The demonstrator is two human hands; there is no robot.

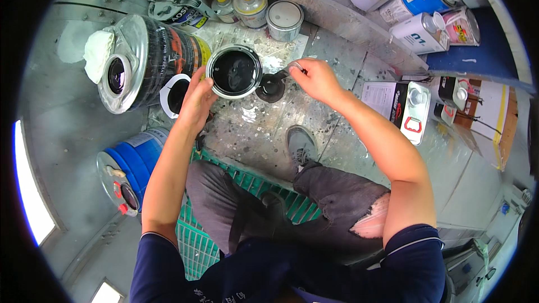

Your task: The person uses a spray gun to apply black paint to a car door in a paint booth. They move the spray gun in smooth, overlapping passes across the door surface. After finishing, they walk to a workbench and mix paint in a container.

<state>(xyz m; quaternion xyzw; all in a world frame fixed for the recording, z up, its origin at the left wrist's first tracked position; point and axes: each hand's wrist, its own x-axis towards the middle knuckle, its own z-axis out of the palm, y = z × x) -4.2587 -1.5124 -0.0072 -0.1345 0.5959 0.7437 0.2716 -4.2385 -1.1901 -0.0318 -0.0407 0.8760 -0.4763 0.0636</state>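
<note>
My left hand (196,98) is closed on the left side of a round metal paint can (209,73), its thumb at the rim. Glossy black paint fills the open can, which stands up toward me. To its right, my right hand (317,80) pinches a narrow, black-coated tool (282,74) that slants down toward the can's right side. Its kind and far end are unclear. Below the tool is a dark round shape (271,91); I cannot tell whether it is part of the tool or lies on the floor. A white-rimmed container with black inside (166,96) is beside my left wrist.
At left are a large pail (168,56) and a blue drum (132,154). Small cans, one being a grey-lidded can (284,19), line the back. More cans fill a shelf (359,33). A rectangular tin (414,112) stands right. Green grating (196,241) lies under me.
</note>
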